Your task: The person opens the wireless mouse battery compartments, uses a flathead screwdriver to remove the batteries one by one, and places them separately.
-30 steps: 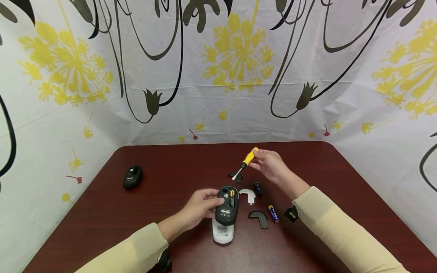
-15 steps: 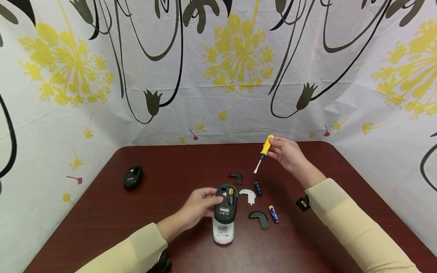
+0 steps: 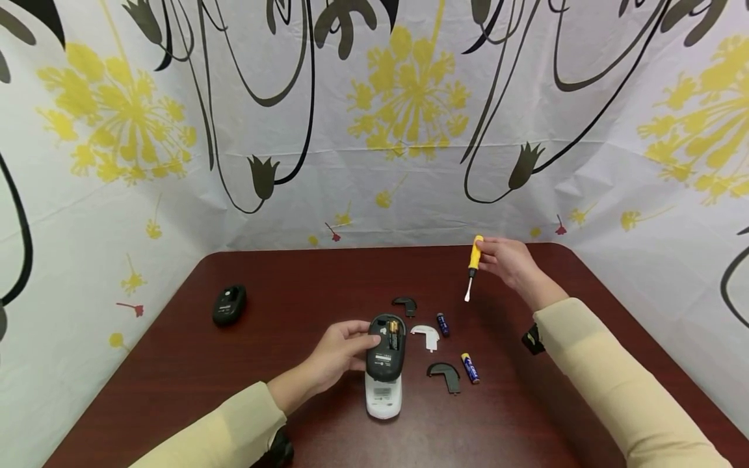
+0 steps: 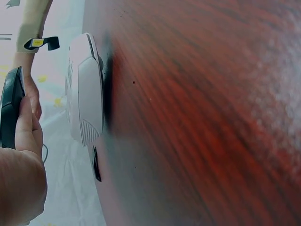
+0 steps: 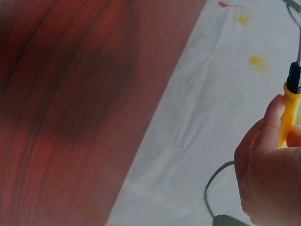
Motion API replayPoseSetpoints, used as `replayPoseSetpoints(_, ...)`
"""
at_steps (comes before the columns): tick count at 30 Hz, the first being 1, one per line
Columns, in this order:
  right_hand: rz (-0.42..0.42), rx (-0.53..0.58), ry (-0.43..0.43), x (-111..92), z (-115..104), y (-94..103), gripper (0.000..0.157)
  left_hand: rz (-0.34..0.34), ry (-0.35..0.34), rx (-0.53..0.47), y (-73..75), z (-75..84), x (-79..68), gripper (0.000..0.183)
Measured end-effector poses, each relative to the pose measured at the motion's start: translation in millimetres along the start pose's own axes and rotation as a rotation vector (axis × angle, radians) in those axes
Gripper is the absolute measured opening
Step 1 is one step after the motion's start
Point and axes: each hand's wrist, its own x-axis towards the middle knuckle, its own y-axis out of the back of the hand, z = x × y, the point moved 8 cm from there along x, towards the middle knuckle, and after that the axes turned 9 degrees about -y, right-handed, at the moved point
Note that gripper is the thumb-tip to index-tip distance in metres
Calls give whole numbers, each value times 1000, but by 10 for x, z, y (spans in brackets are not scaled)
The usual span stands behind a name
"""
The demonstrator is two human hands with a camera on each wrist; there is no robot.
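Note:
My left hand [image 3: 339, 356] grips a dark computer mouse [image 3: 385, 364] by its side, its underside turned up and a battery [image 3: 394, 327] showing in the open compartment. Beneath and in front of it, a white mouse [image 3: 383, 400] lies upside down on the table, partly hidden in the head view. Over the table's far right part, my right hand [image 3: 510, 265] pinches the yellow handle of a screwdriver [image 3: 475, 257], its tip pointing down. The right wrist view shows thumb and fingers around the yellow handle [image 5: 289, 115].
Right of the mice lie a white cover [image 3: 430, 337], a dark grey cover [image 3: 448, 376] and a smaller black cover [image 3: 406, 305]. Two loose batteries are near them, a dark one [image 3: 443, 324] and a blue one [image 3: 470, 368]. Another black mouse [image 3: 229, 305] sits far left on the table [image 3: 281, 279].
My right hand has carried the screwdriver right and away from the dark mouse, its shaft now nearly vertical. The dark mouse in my left hand has shifted slightly left.

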Motion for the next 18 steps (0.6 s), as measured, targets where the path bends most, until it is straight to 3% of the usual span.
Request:
replayPoseSetpoints(6, 71, -128, -2, 146, 95, 179, 59, 0, -1, 2, 5, 10, -3, 41)
replayPoseSetpoints(18, 109, -298, -13, 312, 334, 372, 49, 5, -9, -11, 12, 29, -7, 40)
